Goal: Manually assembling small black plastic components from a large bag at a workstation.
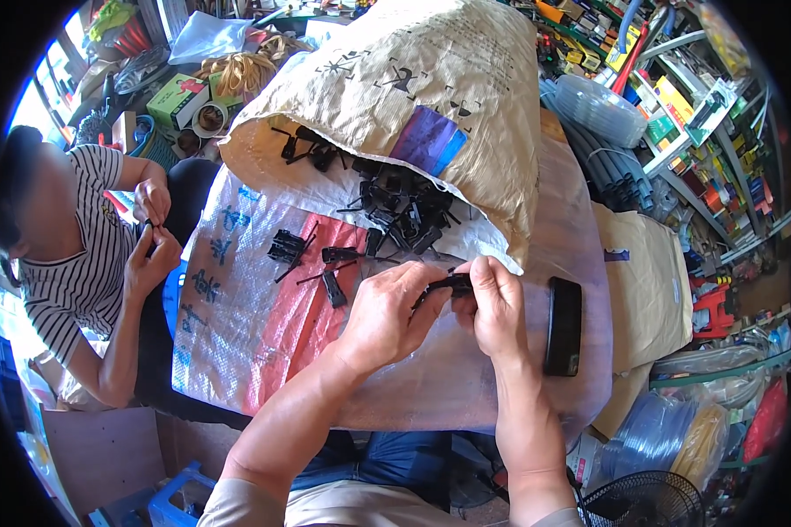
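A small black plastic part is pinched between the fingers of the left hand and right hand, above a woven sack. More black parts are spilled at 12 o'clock; a black case is seen at 3 o'clock.

Bright daylight scene, colours vivid. Strongest light enters from upper left, where window blows out to blue-white glare. Soft shadows only. Centre sharp. Fisheye view: straight shelf edges curve near rim, detail there smears, black vignette fills corners.
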The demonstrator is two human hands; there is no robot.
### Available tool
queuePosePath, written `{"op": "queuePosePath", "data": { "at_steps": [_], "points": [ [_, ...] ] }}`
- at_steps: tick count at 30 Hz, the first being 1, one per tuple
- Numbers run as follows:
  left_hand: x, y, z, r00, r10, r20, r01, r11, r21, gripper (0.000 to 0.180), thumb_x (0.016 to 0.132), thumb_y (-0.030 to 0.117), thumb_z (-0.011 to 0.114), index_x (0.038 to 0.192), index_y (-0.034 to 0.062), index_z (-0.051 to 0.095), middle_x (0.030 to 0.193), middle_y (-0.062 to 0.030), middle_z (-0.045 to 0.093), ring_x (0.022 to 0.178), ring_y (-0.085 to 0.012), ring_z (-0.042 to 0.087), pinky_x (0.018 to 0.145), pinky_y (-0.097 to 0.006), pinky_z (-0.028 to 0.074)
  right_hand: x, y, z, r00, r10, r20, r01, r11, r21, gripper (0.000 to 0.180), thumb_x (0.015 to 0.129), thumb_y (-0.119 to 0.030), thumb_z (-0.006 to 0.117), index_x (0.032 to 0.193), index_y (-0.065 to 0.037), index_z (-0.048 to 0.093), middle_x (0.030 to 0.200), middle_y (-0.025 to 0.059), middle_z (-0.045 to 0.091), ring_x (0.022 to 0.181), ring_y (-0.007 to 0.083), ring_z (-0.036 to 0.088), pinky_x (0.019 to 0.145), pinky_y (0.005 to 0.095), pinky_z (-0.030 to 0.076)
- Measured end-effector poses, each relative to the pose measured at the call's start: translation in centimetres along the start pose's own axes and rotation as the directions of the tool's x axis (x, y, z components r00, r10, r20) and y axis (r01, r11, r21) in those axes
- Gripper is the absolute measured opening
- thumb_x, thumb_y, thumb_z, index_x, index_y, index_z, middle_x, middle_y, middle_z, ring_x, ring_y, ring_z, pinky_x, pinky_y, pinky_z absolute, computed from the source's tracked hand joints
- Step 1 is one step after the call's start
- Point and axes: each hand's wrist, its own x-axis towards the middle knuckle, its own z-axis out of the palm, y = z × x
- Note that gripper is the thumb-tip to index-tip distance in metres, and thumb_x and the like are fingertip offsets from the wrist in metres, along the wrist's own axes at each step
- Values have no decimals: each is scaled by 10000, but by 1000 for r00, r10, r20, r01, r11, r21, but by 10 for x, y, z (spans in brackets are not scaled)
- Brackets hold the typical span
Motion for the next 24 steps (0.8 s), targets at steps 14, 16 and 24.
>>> {"op": "queuePosePath", "data": {
  "at_steps": [14, 16, 24],
  "points": [
    [-2, 3, 4, 964, -264, -14, 246, 915, -320, 102, 861, 20, 648, 947, -32, 636, 823, -87, 657, 767, -127, 627, 671, -263, 503, 3, 7, -3, 932, -310, 189, 316, 949, -1, 130, 920, -10, 550, 1040, 11, 596, 1027, 66, 596, 779, 103, 588, 693, 247, 500],
    [-2, 7, 5, 970, -235, -56, 215, 946, -244, 80, 848, 12, 657, 913, -30, 639, 802, -83, 652, 752, -119, 623, 659, -252, 498, 4, 9, -5, 917, -330, 225, 332, 943, 28, 136, 919, -6, 533, 1037, 19, 595, 1048, 79, 592, 782, 109, 579, 696, 249, 490],
    [-3, 9, 7, 966, -230, -121, 202, 957, -207, 77, 824, 20, 679, 878, -21, 642, 760, -80, 658, 694, -119, 626, 611, -267, 497, 5, 12, -5, 908, -336, 249, 325, 942, 85, 152, 906, -7, 518, 1036, 24, 592, 1072, 95, 584, 776, 111, 565, 682, 254, 474]
  ]
}}
